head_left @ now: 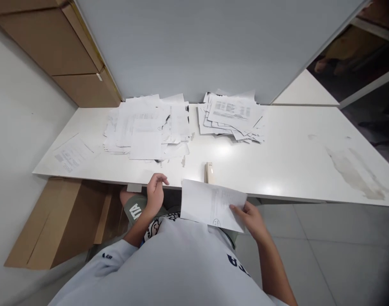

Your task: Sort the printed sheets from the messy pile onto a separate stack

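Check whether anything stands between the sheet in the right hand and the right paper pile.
Yes: a beige stapler stands just past the far edge of the sheet in the right hand, in line with the right paper pile.

Bright o/head lt, table (pixel 296 161) glare, sheet (pixel 210 204) sharp, edges warped.

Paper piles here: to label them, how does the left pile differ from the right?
The left pile spreads wider than the right pile, which is more tightly stacked. A pen lies on the left pile, none on the right. Both are white paper on the white table.
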A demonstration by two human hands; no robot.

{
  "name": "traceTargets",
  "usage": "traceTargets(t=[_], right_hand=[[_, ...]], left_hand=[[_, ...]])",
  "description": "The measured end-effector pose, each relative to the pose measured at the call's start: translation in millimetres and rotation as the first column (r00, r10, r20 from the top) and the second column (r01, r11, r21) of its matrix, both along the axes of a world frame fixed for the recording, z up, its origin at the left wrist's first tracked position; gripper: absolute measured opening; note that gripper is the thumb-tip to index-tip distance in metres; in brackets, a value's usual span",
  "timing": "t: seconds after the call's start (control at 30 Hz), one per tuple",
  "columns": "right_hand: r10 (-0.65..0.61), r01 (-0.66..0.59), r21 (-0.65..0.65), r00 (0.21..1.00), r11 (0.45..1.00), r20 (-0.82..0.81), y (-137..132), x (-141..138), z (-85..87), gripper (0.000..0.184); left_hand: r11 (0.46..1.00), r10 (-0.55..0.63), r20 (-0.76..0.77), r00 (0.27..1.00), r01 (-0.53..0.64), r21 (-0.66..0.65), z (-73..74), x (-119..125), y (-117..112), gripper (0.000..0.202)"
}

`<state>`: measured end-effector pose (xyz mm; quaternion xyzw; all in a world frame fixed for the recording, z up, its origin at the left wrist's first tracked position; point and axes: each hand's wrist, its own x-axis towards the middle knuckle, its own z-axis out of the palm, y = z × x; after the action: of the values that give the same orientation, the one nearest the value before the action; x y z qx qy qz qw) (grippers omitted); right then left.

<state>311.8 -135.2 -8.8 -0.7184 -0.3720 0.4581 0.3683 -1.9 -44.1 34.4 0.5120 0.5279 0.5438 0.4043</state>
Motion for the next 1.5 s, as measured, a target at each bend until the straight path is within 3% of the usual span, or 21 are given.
traceTargets(t=[0.07, 0.13, 0.27, 0.3, 0.37, 0.43, 0.63, 0.8, 0.97, 1.1, 1.5], right_hand=[[-0.085, 0.083, -0.062, 0.996, 0.995, -0.04, -10, 19, -5.6, 0.045], [-0.158, 0.147, -0.123, 0.984, 0.981, -0.083, -18, 35, -6.1, 0.043], [-0.213, 0.167, -0.213, 0.953, 0.963, -0.214, -25, 60, 3.9, 0.041], [-0.212, 0.158, -0.218, 0.945, 0.963, -0.248, -26, 65, 6.7, 0.042], [-0.198, 0.137, -0.21, 0.931, 0.968, -0.306, -26, 71, 10.4, 0.043], [-0.185, 0.124, -0.192, 0.921, 0.973, -0.343, -27, 74, 10.3, 0.045], [-0.134, 0.079, -0.151, 0.907, 0.985, -0.398, -29, 78, -5.7, 0.052], [-0.094, 0.047, -0.132, 0.923, 0.99, -0.374, -22, 80, -14.5, 0.054], [-0.103, 0.054, -0.143, 0.927, 0.988, -0.36, -8, 73, -11.1, 0.054], [-0.106, 0.05, -0.161, 0.927, 0.986, -0.36, -4, 74, -7.4, 0.053], [-0.261, 0.189, -0.239, 0.91, 0.952, -0.321, -32, 92, -3.8, 0.049]], left_hand=[[0.992, -0.125, -0.07, 0.99, 0.126, 0.011, 1.6, 23, 8, 0.014], [0.951, -0.302, -0.172, 0.938, 0.309, 0.014, 1.3, 48, 18, 0.018], [0.731, -0.612, -0.413, 0.675, 0.682, 0.03, -6.4, 98, 37, 0.041], [0.681, -0.641, -0.461, 0.614, 0.732, 0.026, -9.3, 107, 40, 0.046], [0.633, -0.658, -0.52, 0.544, 0.774, 0.008, -15.4, 119, 43, 0.051], [0.633, -0.653, -0.539, 0.533, 0.774, -0.001, -20.4, 123, 43, 0.052], [0.664, -0.637, -0.494, 0.592, 0.747, 0.038, -22.5, 111, 38, 0.049], [0.626, -0.688, -0.487, 0.538, 0.779, -0.025, -24.9, 104, 41, 0.055], [0.682, -0.675, -0.448, 0.586, 0.727, -0.078, -30.4, 104, 44, 0.057], [0.711, -0.662, -0.477, 0.578, 0.685, -0.158, -28.2, 108, 45, 0.059], [0.734, -0.634, -0.475, 0.61, 0.668, -0.122, -32.3, 116, 49, 0.055]])
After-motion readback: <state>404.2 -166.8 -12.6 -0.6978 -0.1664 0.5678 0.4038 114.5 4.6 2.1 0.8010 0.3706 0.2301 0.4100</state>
